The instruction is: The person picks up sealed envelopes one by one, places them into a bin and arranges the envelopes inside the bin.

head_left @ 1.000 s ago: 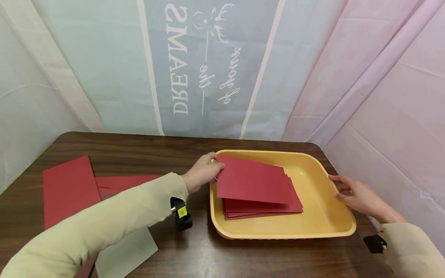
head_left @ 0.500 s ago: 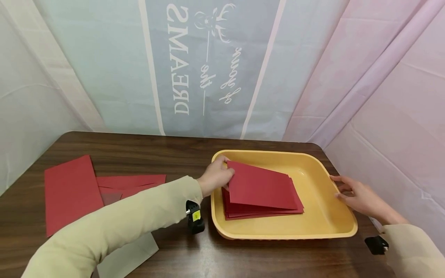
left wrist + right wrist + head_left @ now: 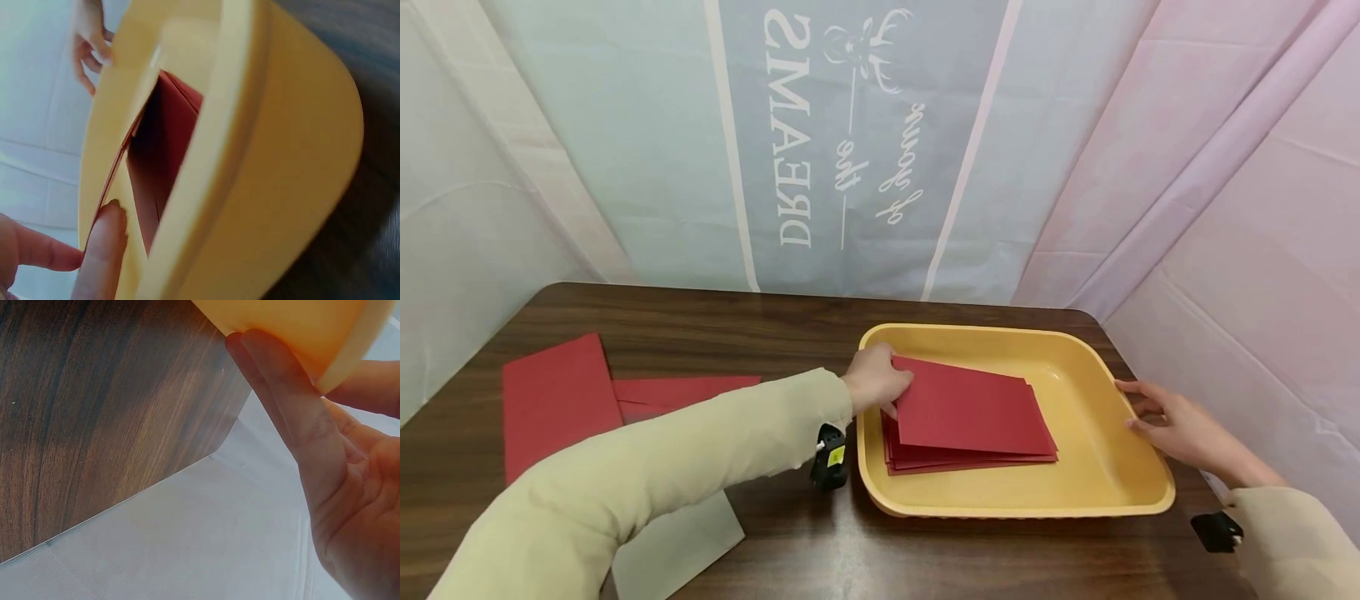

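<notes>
In the head view, my left hand (image 3: 877, 379) reaches over the near-left wall of a yellow plastic tray (image 3: 1105, 467). Between thumb and fingers it pinches the left edge of a red envelope (image 3: 970, 408). That envelope slopes over a stack of red envelopes (image 3: 917, 458) on the tray's floor; its left end is raised, as the left wrist view shows with a gap beneath. At the tray's right side, my right hand (image 3: 1180, 425) grips the rim. In the right wrist view its fingers (image 3: 281, 381) lie along the outer wall, and the thumb is partly hidden behind the rim.
More red envelopes (image 3: 557, 400) lie at the left of the dark wooden table (image 3: 790, 333), partly covered by my left sleeve (image 3: 662, 475). A grey-white sheet (image 3: 685, 542) lies in front of them. Fabric sheets (image 3: 880, 275) hang around the table.
My left hand has moved right and slightly down, bringing the red envelope lower onto the stack and more in line with it. The right hand stays on the tray's rim.
</notes>
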{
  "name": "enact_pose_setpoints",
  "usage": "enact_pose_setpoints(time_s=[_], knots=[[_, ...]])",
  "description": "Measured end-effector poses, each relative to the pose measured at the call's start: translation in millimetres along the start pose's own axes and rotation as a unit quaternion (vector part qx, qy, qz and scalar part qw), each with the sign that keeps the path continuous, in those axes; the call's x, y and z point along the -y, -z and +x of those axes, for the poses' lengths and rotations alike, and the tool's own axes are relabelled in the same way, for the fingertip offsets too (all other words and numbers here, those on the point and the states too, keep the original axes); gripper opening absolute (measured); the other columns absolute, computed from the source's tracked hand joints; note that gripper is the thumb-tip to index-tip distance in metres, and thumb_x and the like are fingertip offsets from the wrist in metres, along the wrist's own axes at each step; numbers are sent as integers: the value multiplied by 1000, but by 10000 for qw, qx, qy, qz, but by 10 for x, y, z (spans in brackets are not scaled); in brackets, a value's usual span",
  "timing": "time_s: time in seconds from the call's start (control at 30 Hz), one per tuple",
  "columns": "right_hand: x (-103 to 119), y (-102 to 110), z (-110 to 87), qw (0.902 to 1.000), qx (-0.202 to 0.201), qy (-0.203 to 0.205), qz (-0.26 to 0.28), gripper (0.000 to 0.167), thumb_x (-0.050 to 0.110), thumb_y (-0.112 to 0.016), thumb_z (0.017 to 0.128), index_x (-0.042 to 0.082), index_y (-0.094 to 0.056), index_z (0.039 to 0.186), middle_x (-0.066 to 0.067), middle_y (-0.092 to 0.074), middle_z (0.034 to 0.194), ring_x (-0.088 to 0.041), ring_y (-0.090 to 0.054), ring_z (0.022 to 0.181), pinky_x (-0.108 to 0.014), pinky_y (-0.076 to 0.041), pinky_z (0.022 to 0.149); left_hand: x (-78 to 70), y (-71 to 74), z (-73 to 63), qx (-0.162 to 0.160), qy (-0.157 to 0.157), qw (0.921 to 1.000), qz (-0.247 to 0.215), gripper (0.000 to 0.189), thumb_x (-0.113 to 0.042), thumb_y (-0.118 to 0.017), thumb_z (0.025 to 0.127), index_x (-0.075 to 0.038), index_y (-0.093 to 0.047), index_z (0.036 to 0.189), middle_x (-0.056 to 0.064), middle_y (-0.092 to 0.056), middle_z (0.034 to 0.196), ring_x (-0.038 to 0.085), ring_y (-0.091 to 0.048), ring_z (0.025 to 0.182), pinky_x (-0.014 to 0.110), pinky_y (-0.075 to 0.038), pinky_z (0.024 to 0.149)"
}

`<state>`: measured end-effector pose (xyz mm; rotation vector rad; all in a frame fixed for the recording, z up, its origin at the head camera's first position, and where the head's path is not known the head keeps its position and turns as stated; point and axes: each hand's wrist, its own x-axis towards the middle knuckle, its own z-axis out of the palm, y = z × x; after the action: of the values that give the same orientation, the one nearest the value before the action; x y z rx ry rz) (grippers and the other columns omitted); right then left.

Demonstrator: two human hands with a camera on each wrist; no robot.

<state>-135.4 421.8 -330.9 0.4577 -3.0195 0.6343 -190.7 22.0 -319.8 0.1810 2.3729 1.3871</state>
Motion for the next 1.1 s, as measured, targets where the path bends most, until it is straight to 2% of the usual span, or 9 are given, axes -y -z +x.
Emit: enact_pose_setpoints(time_s=[0.1,0.23,0.37,0.47,0.6,0.7,0.8,0.97,1.1], knots=[[-1,2,-9,10000,24,-28,-7,47,-1,-66,85,-11,-48,128,-13,-71,89,11,-56,76,-20,-48,58,-12,18,27,60,128,9994,308,19,-7,-54,92,9,-55,101,16,-62,78,23,-67,52,39,-57,63],[-5,2,-18,10000,24,-16,29,47,-1,-66,85,-11,-48,127,-13,-71,88,10,-57,75,-20,-48,58,-32,6,81,118,332,9970,695,29,-5,-55,91,11,-47,114,15,-59,76,20,-65,48,40,-58,64],[-11,1,-17,10000,-14,64,72,47,-3,-66,84,-11,-48,127,-13,-71,87,10,-57,75,-19,-48,58,-72,-10,125,257,425,9903,1299,34,-8,-55,91,8,-41,117,16,-60,74,18,-62,44,37,-58,62],[-14,0,-14,10000,-24,76,46,47,-3,-66,84,-11,-48,127,-13,-71,87,11,-56,75,-20,-48,58,-107,-9,131,443,441,9825,1752,29,-9,-55,92,9,-45,112,17,-65,70,20,-65,47,37,-58,62],[-8,3,-8,10000,-13,11,14,47,-1,-67,85,-10,-49,127,-13,-71,88,11,-56,75,-20,-48,58,-133,-36,142,540,617,9776,1937,19,-8,-59,90,6,-51,100,14,-63,69,23,-68,52,36,-58,62],[-1,13,-1,10000,9,-3,42,47,-1,-66,85,-10,-48,128,-14,-71,89,11,-56,76,-20,-48,58,-133,-80,188,463,865,9762,1937,17,-6,-62,88,4,-54,99,12,-60,76,22,-67,51,33,-58,58],[0,11,-1,9999,36,-5,111,47,-2,-65,86,-11,-47,128,-15,-70,89,11,-56,76,-21,-49,58,-130,-116,241,448,1047,9717,2069,29,-6,-62,89,2,-51,114,13,-56,92,21,-66,53,31,-57,57],[-4,2,-2,9998,69,-81,167,48,-1,-65,86,-11,-46,129,-15,-70,89,10,-57,75,-21,-50,59,-112,-166,304,473,1069,9639,2392,35,-9,-58,92,3,-46,122,13,-48,116,22,-68,58,28,-56,53],[-15,0,-2,9999,39,-57,139,47,-1,-65,86,-11,-47,128,-15,-70,89,11,-57,75,-21,-50,59,-121,-189,304,455,1051,9603,2544,30,-10,-57,93,3,-48,118,12,-47,116,22,-67,59,26,-54,47]])
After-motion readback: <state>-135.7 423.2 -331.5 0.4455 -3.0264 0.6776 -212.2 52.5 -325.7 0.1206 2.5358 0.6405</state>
